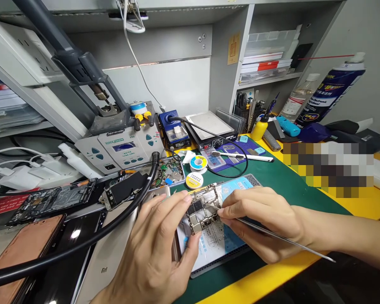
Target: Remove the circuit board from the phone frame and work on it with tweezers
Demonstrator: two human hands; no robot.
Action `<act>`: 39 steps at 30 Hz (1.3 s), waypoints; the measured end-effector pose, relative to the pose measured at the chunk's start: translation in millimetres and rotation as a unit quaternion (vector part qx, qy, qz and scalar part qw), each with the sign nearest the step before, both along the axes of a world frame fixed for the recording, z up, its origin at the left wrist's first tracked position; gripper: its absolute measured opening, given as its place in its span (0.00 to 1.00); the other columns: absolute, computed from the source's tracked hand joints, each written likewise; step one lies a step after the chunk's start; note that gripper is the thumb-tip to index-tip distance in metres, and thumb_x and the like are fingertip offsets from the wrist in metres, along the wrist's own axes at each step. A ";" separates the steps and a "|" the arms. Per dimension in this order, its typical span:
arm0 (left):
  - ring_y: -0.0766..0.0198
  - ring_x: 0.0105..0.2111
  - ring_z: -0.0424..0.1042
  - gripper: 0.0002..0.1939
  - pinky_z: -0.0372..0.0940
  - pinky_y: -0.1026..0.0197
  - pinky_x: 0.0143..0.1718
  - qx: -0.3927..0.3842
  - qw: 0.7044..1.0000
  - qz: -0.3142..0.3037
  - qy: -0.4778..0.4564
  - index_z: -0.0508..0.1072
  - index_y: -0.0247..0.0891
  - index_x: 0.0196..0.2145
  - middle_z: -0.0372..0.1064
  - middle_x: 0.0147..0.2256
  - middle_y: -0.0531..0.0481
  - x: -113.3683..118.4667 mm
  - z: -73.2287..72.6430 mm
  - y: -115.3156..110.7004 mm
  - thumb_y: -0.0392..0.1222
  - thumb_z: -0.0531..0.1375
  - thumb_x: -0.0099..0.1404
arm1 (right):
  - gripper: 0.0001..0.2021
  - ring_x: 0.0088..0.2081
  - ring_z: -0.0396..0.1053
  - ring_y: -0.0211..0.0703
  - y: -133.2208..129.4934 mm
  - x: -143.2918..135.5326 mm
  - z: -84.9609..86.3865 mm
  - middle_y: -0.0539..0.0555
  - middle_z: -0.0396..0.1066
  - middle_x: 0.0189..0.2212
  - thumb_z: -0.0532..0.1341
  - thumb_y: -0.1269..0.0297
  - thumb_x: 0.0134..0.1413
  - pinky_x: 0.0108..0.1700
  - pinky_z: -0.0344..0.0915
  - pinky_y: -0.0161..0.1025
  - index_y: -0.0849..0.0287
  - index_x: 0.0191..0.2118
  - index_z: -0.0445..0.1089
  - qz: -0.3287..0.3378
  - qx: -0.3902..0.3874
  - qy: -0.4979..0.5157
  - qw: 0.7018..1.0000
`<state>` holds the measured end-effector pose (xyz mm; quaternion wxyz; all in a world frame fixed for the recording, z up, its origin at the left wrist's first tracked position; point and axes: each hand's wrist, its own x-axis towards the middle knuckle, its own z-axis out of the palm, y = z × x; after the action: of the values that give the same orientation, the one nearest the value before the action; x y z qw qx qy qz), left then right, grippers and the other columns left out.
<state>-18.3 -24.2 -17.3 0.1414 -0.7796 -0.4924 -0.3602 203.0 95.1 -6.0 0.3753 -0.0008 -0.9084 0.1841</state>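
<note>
My left hand (164, 240) grips a phone circuit board (204, 207) by its left side, thumb at the lower edge and fingertips at the upper corner. The board carries dark and silver chips. In my right hand (262, 219) is a thin metal tool (288, 240), pinched between thumb and fingers. Its tip lies over the board's right part; whether it touches is too small to tell. Its long tail end sticks out to the lower right. Under the board lies a blue and white printed sheet (212, 251) on a flat plate with a perforated edge.
A black hose (120, 228) curves across the left side from the soldering station (123, 147). Phone parts (126, 190) and a gold phone back (106, 253) lie at left. Solder spools (198, 163), a brush (247, 156) and a yellow bottle (260, 128) stand or lie behind the green mat (291, 192).
</note>
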 end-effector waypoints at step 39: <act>0.55 0.58 0.69 0.27 0.64 0.48 0.62 -0.014 1.000 -0.001 0.013 0.66 0.24 0.58 0.73 0.53 0.35 -0.4 2.3 0.5 0.28 0.66 0.62 | 0.13 0.28 0.72 0.42 -1.1 3.4 1.4 0.57 0.74 0.29 0.60 0.83 0.53 0.28 0.66 0.36 0.63 0.44 0.70 -0.023 -0.064 0.059 0.996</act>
<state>-18.7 -23.7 -15.0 0.1366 -0.7870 -0.4943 -0.3430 206.3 94.1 -4.7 0.4311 -0.0347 -0.8709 0.2333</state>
